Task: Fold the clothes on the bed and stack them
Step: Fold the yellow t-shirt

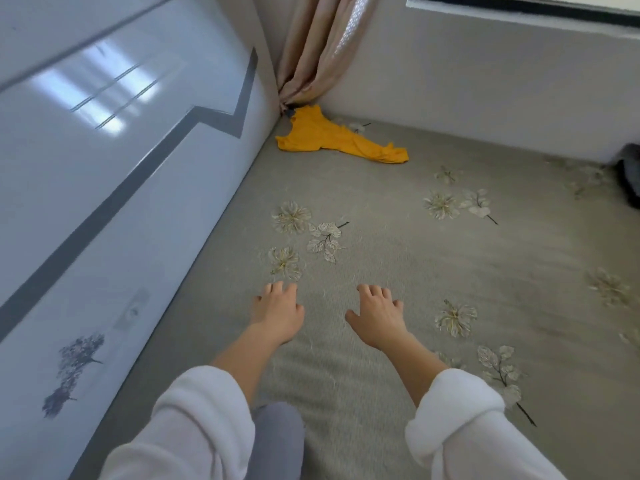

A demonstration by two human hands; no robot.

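The bed cover (pixel 381 188) was matt, coarsely woven grey-beige cloth with faintly shiny stitched flowers (pixel 291 217). The yellow garment (pixel 332 138) was soft matt cloth, and the curtain (pixel 318 53) a beige fabric with a slight sheen. The white panel (pixel 104 140) was smooth and highly glossy, while the sleeves (pixel 194 427) looked thick and fleecy.

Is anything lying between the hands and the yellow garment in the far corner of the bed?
Nothing visible does. The left hand and right hand are empty, and the bedspread between them and the yellow garment carries only its embroidered flowers. A dark item at the right edge lies well off that line.
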